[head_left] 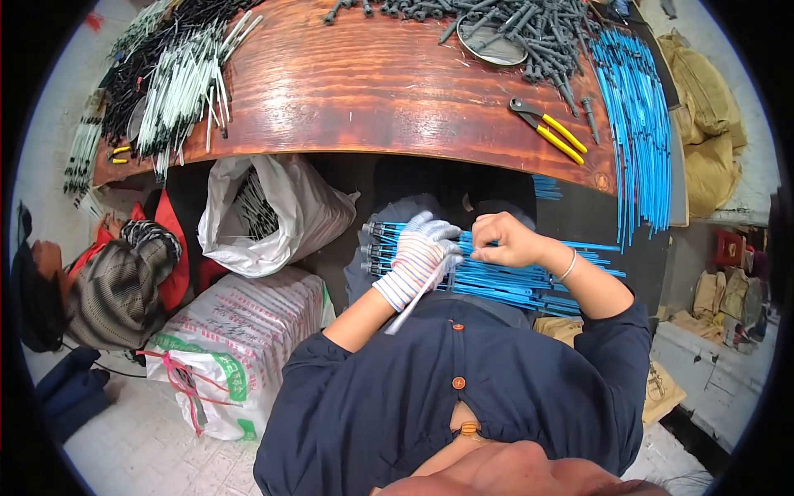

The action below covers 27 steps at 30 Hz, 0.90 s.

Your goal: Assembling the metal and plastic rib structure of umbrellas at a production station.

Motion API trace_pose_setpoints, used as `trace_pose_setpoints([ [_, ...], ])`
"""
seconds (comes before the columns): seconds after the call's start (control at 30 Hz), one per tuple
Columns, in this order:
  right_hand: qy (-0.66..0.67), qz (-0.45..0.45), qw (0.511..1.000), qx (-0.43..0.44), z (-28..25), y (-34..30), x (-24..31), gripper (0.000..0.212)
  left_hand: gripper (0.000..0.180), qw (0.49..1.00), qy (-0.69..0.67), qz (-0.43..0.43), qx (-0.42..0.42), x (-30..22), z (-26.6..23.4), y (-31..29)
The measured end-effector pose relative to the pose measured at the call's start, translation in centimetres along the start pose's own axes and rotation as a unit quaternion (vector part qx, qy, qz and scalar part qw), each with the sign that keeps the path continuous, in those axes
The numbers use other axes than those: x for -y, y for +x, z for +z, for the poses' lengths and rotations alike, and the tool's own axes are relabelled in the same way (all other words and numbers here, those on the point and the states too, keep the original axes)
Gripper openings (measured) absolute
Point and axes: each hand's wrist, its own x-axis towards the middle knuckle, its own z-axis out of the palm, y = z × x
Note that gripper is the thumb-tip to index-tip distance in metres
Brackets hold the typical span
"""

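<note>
A bundle of thin blue rods with dark grey end pieces lies across my lap, those ends to the left. My left hand, in a white striped glove, rests over the bundle near the dark ends, its fingers curled onto the rods. From beneath this hand a narrow white strip slants down toward my shirt. Just above the rods, close to the gloved fingertips, my bare right hand is closed with the fingers bent in. Whatever it pinches, if anything, is hidden.
Yellow-handled pliers lie on the wooden table ahead. More blue rods and grey plugs are heaped right, white-and-black rods left. A white sack and wrapped bale stand at left, beside another person.
</note>
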Motion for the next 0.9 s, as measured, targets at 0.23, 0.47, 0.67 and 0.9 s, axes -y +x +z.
trace_pose_setpoints([
  [0.23,0.505,0.18,0.843,-0.048,-0.6,1.5,-4.5,0.017,0.023,0.98,-0.106,-0.131,0.102,1.2,0.9,1.1],
  [0.47,0.574,0.261,0.776,-0.035,0.1,2.2,-5.6,0.02,0.025,0.97,-0.106,-0.192,0.103,2.1,2.0,1.5],
  [0.67,0.539,0.23,0.803,-0.111,1.6,2.9,-5.3,0.023,0.027,0.973,-0.066,-0.176,0.136,2.6,2.1,2.2],
  [0.9,0.536,0.233,0.79,-0.185,2.4,2.9,-5.1,0.017,0.025,0.967,-0.124,-0.19,0.118,2.7,2.1,2.1],
])
